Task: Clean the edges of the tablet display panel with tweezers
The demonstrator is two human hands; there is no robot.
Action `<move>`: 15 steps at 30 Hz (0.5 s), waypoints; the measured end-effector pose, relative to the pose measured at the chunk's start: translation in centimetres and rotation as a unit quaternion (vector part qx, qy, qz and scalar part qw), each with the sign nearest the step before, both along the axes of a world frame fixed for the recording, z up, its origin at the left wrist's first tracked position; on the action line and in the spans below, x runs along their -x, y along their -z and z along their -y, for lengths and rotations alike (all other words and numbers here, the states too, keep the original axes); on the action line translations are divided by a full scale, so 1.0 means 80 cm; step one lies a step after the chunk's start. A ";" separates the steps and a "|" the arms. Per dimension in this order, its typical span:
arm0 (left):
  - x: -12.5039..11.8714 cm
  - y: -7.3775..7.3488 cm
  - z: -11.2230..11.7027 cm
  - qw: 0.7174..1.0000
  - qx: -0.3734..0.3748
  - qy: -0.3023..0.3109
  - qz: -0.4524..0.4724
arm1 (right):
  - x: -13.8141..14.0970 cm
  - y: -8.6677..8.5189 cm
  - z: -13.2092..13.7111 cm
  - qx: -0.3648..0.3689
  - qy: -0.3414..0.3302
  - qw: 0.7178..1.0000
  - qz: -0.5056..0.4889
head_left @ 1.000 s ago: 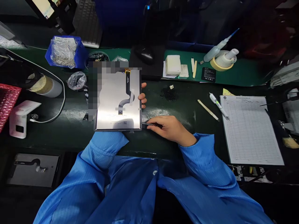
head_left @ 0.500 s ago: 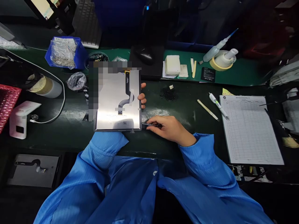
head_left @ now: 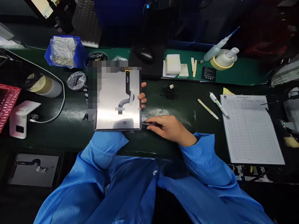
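My left hand holds up a tablet display panel from behind, its fingertips curling round the right edge. The panel's silvery back faces me, with a dark flex cable running down it and bending left to a small connector. Blurred blocks cover the panel's upper left. In my right hand a pair of dark, fine-tipped tweezers is pinched between thumb and fingers. The tips point left at the panel's lower right edge; I cannot tell whether they touch it.
Dark crumbs lie on the bench beyond my right hand. A clipboard sheet, a white pen and a thin stick are on the right. A blue bin stands back left. Another display panel lies lower left.
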State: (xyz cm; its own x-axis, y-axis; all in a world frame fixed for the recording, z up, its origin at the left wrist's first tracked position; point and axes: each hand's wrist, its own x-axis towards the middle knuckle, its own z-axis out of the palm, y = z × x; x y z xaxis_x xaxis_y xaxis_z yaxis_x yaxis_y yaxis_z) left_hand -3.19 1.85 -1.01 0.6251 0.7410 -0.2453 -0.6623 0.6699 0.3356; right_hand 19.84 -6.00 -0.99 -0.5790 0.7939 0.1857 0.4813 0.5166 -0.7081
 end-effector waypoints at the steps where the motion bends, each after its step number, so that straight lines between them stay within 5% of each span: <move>1: 0.000 0.003 -0.002 1.000 -0.002 0.004 0.004 | 0.000 -0.001 0.001 0.008 0.008 1.000 -0.002; 10: 0.000 0.011 -0.005 1.000 -0.009 0.000 0.002 | 0.001 0.000 -0.004 -0.043 -0.037 0.998 0.005; 15: 0.000 0.011 -0.006 1.000 -0.017 0.014 0.010 | 0.000 -0.003 0.000 -0.011 -0.010 1.000 -0.003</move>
State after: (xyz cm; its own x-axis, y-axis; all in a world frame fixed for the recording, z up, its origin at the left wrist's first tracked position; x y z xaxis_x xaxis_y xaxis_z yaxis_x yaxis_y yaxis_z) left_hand -3.22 2.30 -1.89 0.6496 0.7316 -0.2068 -0.6510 0.6758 0.3458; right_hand 19.88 -5.99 -0.72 -0.5943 0.7772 0.2068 0.4663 0.5425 -0.6987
